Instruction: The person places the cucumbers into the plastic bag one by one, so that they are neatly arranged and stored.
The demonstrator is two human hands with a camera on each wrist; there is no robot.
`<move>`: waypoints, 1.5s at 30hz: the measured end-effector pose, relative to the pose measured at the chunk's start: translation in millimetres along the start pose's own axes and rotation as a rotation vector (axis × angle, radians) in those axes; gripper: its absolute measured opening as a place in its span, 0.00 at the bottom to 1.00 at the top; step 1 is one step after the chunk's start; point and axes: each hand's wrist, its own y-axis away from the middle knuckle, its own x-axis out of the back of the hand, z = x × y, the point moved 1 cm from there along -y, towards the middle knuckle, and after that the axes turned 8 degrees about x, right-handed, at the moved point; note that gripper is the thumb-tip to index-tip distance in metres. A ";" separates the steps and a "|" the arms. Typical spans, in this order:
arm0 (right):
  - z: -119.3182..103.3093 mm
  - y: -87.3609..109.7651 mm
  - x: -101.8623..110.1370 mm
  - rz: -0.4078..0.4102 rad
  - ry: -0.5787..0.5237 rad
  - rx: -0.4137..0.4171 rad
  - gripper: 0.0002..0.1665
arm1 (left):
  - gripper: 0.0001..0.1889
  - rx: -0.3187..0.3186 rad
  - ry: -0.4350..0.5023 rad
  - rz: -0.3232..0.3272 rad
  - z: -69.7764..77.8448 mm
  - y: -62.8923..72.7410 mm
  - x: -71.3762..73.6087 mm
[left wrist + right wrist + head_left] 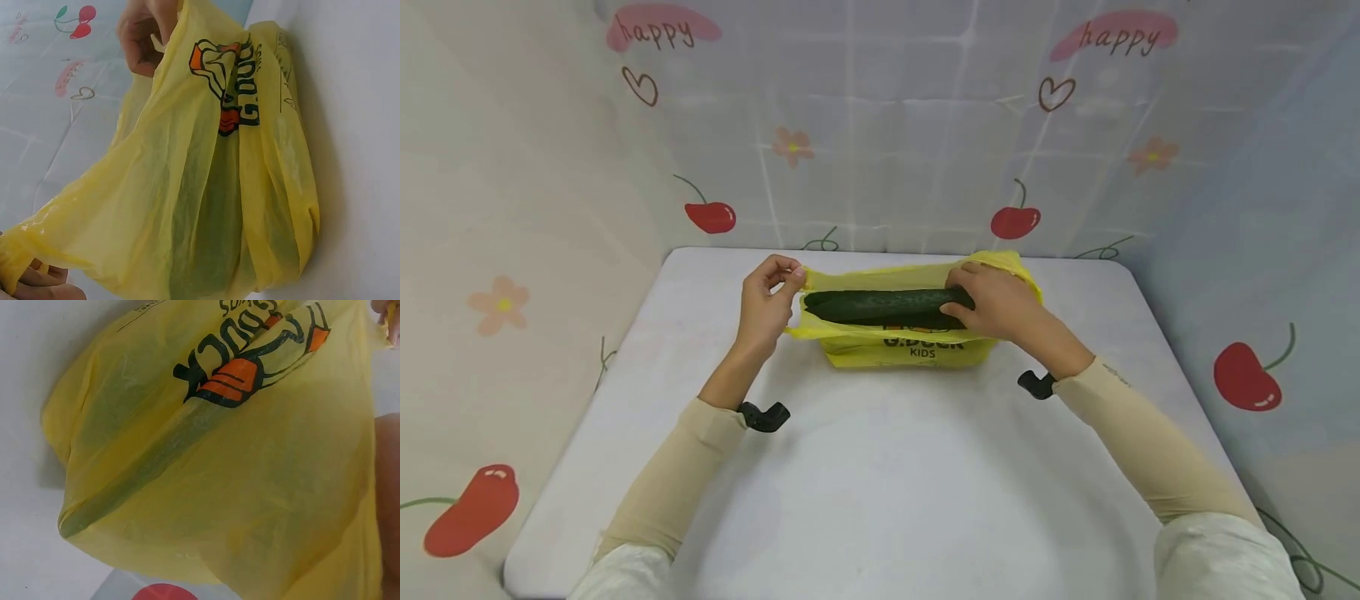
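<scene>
A yellow plastic bag (910, 358) with "KIDS" lettering lies on the table, its mouth stretched wide. My left hand (765, 307) pinches the left edge of that mouth between thumb and fingers. Inside the opening lies a long dark green cucumber (872, 307). My right hand (1000, 304) reaches into the bag from the right and grips the cucumber's right end. Green shapes show through the thin plastic (212, 231) in the left wrist view. In the right wrist view the bag (281, 487) covers most of the right hand.
The white table (880, 483) has rounded corners. A patterned curtain (887, 125) with cherries and flowers stands behind it, and similar printed sheets hang at both sides. Black wrist mounts (765, 417) sit at both wrists, close above the tabletop.
</scene>
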 end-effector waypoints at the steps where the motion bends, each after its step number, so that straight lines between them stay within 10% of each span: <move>1: -0.4 -0.6 -1.2 0.000 0.023 0.004 0.23 | 0.09 0.001 0.000 -0.001 -0.1 -0.2 -0.4; 34: 2.3 8.3 -13.9 -0.066 -0.101 -0.068 0.31 | 0.09 0.038 -0.030 0.003 -6.6 3.0 1.9; 45: -20.5 55.6 5.6 -0.008 -0.264 0.089 0.22 | 0.23 0.067 -0.042 -0.017 -20.4 6.5 19.9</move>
